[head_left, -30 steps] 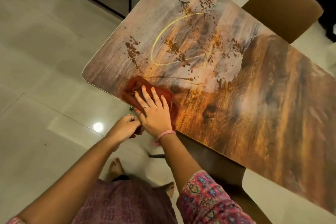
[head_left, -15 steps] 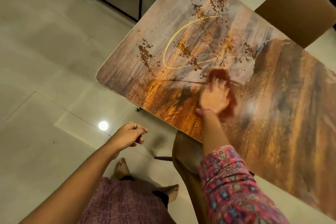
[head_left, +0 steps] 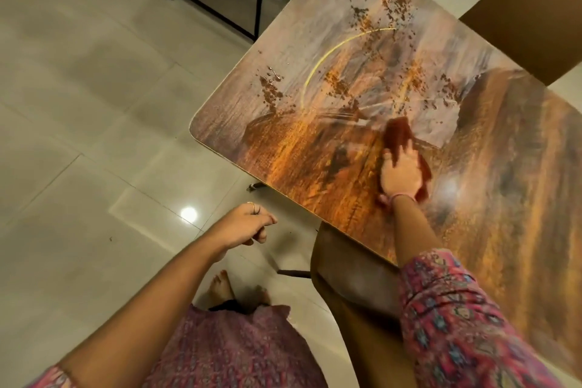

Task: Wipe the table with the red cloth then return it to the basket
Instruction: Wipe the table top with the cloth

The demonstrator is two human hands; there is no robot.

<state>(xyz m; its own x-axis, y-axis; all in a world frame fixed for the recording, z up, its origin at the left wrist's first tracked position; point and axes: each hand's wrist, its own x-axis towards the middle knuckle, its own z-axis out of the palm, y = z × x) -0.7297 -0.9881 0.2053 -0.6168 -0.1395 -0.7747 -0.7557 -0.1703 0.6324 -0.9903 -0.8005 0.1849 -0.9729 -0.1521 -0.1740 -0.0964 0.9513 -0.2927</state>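
Off to the left, over the tiled floor (head_left: 78, 104), the left hand (head_left: 244, 225) hangs free of the bench (head_left: 315, 167) — its grip loosely curled and holding nothing, likely kept out of the way and used for balance while the other arm reaches. Just right of it, a brown chair (head_left: 343, 277) is tucked under the near edge of the bench, so the person leans over its back to get at the surface.

Further right, the right hand (head_left: 401, 175) lies palm down on the red cloth (head_left: 397, 132), fingers spread flat and pressing it onto the bench rather than pinching it; a flat palm keeps most of the cloth in contact for wiping. The hand is blurred, so finer finger placement is unclear. The cloth sits near the middle of the bench, part of it showing beyond the fingertips and along the right side of the hand.

A second chair (head_left: 529, 19) stands at the far right corner. No basket is visible, so the return step looks not yet begun.
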